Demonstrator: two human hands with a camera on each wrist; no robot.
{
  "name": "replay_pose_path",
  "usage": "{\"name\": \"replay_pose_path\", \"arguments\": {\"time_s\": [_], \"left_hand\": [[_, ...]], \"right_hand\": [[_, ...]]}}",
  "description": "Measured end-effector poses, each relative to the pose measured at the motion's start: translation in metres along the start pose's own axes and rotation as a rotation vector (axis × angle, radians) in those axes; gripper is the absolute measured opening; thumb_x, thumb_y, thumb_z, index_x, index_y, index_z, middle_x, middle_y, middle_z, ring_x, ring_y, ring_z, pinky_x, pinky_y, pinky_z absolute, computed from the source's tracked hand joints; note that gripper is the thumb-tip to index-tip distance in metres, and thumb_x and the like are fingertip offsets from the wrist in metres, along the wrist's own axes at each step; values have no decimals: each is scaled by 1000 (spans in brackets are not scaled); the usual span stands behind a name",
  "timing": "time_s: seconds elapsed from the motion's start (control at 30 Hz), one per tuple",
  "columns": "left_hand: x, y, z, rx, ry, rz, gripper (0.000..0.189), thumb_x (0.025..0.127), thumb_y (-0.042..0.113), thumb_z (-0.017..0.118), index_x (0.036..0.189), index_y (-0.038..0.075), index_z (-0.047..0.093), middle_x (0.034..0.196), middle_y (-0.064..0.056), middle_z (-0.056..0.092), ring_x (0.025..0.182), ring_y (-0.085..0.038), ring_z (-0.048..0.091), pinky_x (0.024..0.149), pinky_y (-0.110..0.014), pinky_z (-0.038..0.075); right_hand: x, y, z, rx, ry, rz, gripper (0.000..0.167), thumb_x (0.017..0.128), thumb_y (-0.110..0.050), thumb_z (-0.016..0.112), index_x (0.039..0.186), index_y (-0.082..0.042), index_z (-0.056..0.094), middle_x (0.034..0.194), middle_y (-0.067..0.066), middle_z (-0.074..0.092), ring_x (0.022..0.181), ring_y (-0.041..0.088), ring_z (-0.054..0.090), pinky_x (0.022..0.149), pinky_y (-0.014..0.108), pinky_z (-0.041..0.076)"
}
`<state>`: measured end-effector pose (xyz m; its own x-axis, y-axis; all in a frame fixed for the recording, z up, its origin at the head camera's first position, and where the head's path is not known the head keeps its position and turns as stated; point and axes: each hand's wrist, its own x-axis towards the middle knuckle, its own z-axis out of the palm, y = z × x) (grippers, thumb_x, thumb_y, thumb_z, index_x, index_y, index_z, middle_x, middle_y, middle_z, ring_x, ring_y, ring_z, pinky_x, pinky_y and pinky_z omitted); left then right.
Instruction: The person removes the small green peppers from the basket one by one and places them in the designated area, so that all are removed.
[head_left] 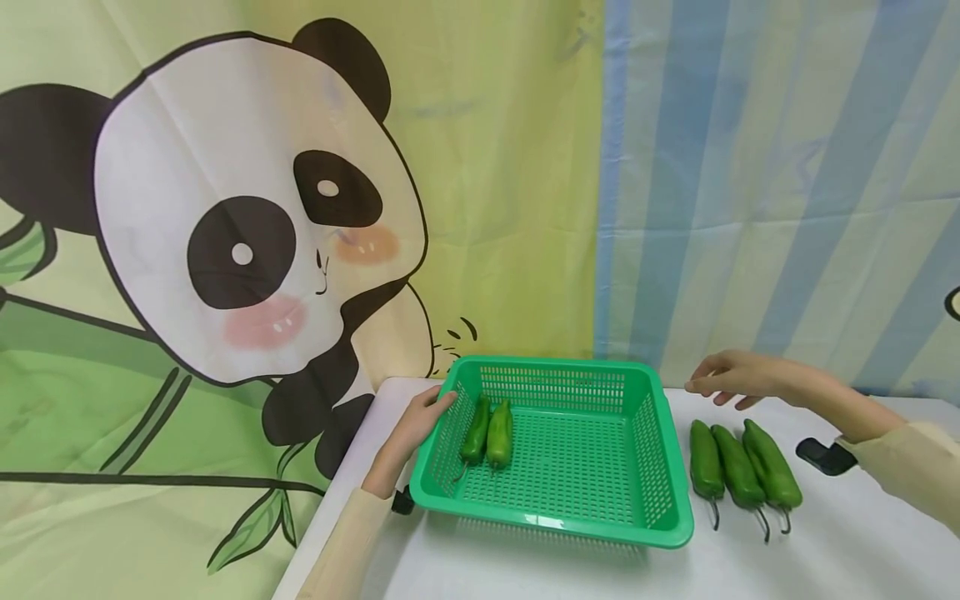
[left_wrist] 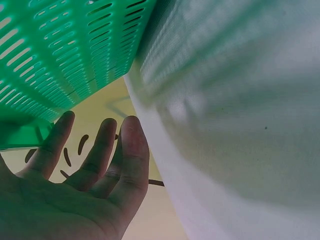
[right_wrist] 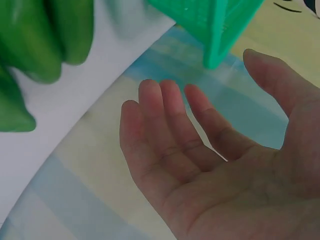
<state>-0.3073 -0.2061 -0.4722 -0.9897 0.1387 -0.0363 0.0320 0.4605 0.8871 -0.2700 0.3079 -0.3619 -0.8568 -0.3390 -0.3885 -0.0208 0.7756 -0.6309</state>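
Head view: I see a green plastic basket (head_left: 555,527), slotted sides, on the white table (head_left: 840,558). Two peppers in it, lying side by side at the left end, stems toward me: a darker pepper (head_left: 477,429), slim and slightly bent, thin curly stem; a paler pepper (head_left: 500,435), yellowish green, more tapered. Three more on the table just right of the basket, stems also my way. Left pepper (head_left: 706,462) is straight and plump; middle pepper (head_left: 738,468) lies slanted; right pepper (head_left: 772,465) looks biggest, with a fold down its length. All glossy, mid-to-dark green, stems thin and dark. My left hand (head_left: 420,421) rests at the basket's left rim. My right hand (head_left: 738,375) hovers past the far ends of the three, touching none, fingers loosely bent. Panda curtain (head_left: 480,208) behind.

Left wrist: I get the basket's slotted wall overhead, that hand's fingers spread apart and nearly straight, one fingertip up by the rim. Thumb mostly out of frame, so I can't tell how it sits.

Right wrist: palm bare, fingers relaxed, thumb well apart from them. Rounded, blunt pepper ends top left, smooth and shiny, stems out of frame. Basket corner up top, clear of the hand.
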Motion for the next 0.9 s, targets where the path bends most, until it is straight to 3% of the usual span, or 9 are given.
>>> {"name": "replay_pose_path", "arguments": {"time_s": [0.37,0.53,0.77,0.9], "left_hand": [[1,0,1,-2,10,-11,43,104,43,53,139,19,61,124,-10,68,98,-19,66,87,-37,54],[1,-1,1,9,11,-8,44,104,42,53,140,17,61,122,-12,68,95,-20,67,82,-34,55],[0,0,0,4,3,-2,44,104,43,52,140,19,60,124,-11,68,98,-20,67,86,-36,54],[1,0,0,7,-3,6,48,104,45,52,142,17,58,127,-12,67,102,-21,66,89,-39,54]], "right_hand": [[1,-51,19,-17,110,-126,50,102,-38,58,132,2,57,117,15,67,100,21,65,81,39,57],[9,-70,32,0,81,-142,50,101,-38,59,133,1,58,118,16,67,99,23,66,79,37,57],[26,-87,56,14,7,-158,40,101,-33,62,126,-1,62,120,16,67,95,20,66,79,42,56],[38,-95,72,-2,-17,-157,34,100,-30,64,120,-2,65,115,16,69,89,19,65,75,39,56]]}}
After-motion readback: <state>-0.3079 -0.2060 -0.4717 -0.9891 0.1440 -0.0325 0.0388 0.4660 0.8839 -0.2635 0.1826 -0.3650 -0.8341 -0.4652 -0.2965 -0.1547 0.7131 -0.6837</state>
